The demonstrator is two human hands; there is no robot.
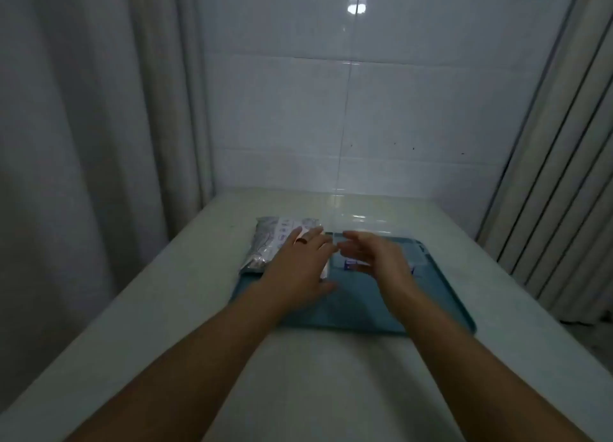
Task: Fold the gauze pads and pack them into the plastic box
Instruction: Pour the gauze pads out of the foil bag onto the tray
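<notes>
Both hands [298, 262] [378, 259] loose-fingered, grasping nothing, over flat teal tray [441, 295], crinkly plastic gauze packet [272, 242] alongside.

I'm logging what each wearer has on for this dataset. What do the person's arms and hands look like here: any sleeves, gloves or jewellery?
Both forearms are bare as far as the frame shows: no sleeves, gloves, watch or wristband. The left hand wears one dark ring on a finger. The right hand shows no ring or other item, though it is slightly blurred.
</notes>
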